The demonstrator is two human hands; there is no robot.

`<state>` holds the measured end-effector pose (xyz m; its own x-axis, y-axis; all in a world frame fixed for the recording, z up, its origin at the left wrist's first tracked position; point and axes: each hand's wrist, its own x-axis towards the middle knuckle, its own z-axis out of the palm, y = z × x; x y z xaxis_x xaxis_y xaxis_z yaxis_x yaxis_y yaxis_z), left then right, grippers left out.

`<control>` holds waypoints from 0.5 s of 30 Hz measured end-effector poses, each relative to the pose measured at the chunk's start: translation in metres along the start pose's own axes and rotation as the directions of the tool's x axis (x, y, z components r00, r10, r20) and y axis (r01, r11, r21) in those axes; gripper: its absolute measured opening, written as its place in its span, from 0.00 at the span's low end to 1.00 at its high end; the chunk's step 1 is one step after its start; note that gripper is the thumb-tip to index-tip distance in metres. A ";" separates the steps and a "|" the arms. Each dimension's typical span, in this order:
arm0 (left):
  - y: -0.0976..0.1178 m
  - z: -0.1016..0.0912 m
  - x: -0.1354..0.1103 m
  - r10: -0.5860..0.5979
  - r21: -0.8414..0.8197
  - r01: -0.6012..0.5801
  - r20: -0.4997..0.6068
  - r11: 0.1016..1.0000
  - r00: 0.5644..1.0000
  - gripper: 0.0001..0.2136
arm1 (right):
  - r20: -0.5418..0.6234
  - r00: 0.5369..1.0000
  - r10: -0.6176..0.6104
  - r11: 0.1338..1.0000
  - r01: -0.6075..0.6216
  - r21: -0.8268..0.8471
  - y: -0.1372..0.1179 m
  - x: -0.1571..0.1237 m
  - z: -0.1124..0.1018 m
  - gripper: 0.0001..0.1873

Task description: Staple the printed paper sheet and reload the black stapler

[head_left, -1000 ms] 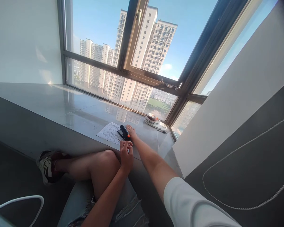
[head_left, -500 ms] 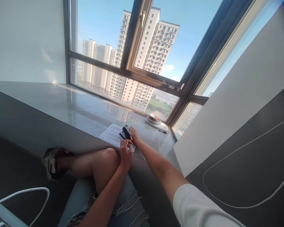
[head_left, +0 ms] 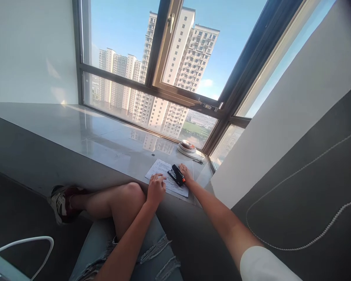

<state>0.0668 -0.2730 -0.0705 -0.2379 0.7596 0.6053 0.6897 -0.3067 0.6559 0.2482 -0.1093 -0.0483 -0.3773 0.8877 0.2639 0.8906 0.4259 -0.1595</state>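
A black stapler (head_left: 174, 176) with an orange-red tip lies on printed paper sheets (head_left: 158, 166) at the sill's front edge. My right hand (head_left: 187, 173) is flat against the stapler's right side, its fingers stretched forward. Whether it grips the stapler or only touches it and the paper, I cannot tell. At the paper's near left edge, my left hand (head_left: 157, 189) has its fingers loosely bent and apart, with nothing seen in them. It is left of the stapler and separate from it.
A small dark piece (head_left: 153, 155) lies on the glossy windowsill (head_left: 105, 142) beyond the paper. Stacked round discs or coils (head_left: 188, 148) stand in the window corner, with keys or a small dark item (head_left: 198, 161) beside them. A beaded cord (head_left: 280, 248) hangs at the right.
The paper and stapler have slid right along the sill with my right hand. My left hand has come away from the stapler's orange end, and its fingers have opened.
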 end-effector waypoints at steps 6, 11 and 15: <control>0.003 0.004 -0.005 0.017 0.251 -0.044 0.110 0.967 0.994 0.16 | -0.190 0.979 0.069 0.993 -0.050 0.103 0.005 -0.006 -0.015 0.19; -0.001 0.004 -0.005 0.078 0.285 -0.116 0.143 0.952 0.987 0.14 | -0.292 0.956 0.030 0.934 0.078 0.350 -0.008 -0.030 -0.020 0.20; -0.001 0.006 -0.006 0.073 0.290 -0.101 0.106 0.952 0.992 0.12 | -0.237 0.970 0.055 0.932 0.035 0.360 -0.031 -0.051 -0.010 0.19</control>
<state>0.0720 -0.2743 -0.0774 -0.1131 0.7914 0.6007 0.8789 -0.2023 0.4320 0.2429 -0.1697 -0.0474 -0.2565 0.8429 0.4730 0.7259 0.4911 -0.4815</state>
